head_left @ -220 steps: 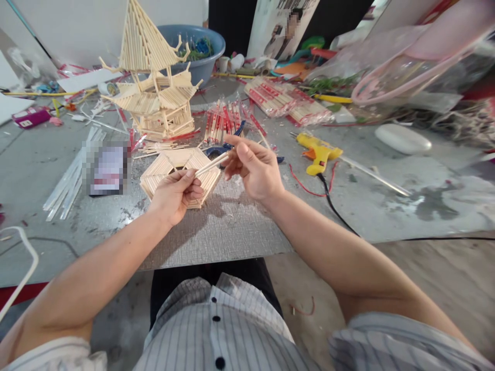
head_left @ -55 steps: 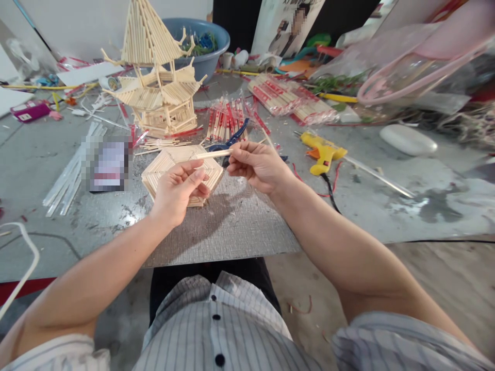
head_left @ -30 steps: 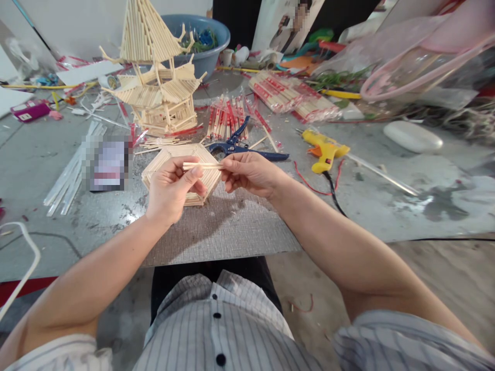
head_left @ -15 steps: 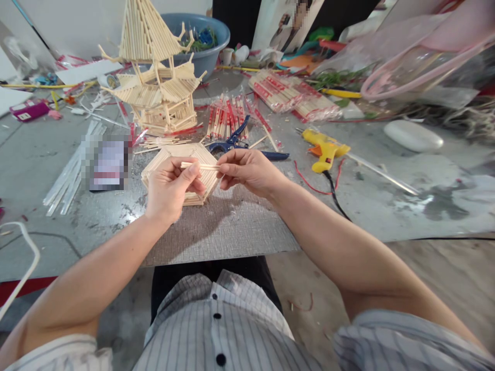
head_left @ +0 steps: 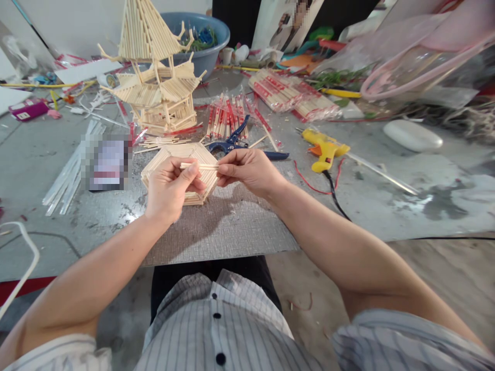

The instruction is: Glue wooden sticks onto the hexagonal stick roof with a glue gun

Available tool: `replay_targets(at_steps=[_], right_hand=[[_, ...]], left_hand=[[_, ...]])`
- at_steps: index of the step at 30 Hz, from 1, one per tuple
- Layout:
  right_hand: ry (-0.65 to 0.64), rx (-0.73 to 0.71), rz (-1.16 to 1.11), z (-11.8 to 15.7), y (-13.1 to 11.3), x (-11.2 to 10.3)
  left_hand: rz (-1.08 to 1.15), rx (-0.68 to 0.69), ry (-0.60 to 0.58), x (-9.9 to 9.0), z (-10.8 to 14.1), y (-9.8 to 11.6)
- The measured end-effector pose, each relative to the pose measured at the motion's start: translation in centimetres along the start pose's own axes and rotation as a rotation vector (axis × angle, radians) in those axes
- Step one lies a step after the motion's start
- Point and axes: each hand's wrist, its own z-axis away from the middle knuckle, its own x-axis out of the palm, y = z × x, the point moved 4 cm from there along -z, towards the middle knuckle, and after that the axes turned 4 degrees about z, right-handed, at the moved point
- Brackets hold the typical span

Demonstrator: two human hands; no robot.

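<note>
Between my two hands run short pale wooden sticks (head_left: 209, 167), held roughly level side by side. My left hand (head_left: 170, 185) pinches them near one end with thumb and fingers. At the other end, the thumb and fingertips of my right hand (head_left: 247, 171) are closed on them. Beneath the hands lies a six-sided panel of wooden sticks (head_left: 158, 164), partly covered by my left hand. Just behind my right hand rest dark blue cutting pliers (head_left: 230, 141). A tiered stick pagoda (head_left: 160, 87) stands beyond the panel.
Clear glue sticks (head_left: 71, 170) and a blurred-out phone (head_left: 110, 164) lie to the left. A yellow glue gun (head_left: 324, 148) with a black cord lies to the right. Red-wrapped chopsticks (head_left: 228, 116), bagged chopsticks (head_left: 278, 90) and a blue basin (head_left: 216, 41) are farther back.
Almost nothing differs. Both hands keep their pinch on the sticks, with only a tiny leftward shift of the right hand.
</note>
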Motion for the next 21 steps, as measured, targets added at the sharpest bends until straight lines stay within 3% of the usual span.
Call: replay_targets(at_steps=[21], right_hand=[[0.0, -0.014, 0.037, 0.01, 0.16, -0.01]], left_hand=[[-0.028, 0.029, -0.012, -0.29, -0.02, -0.12]])
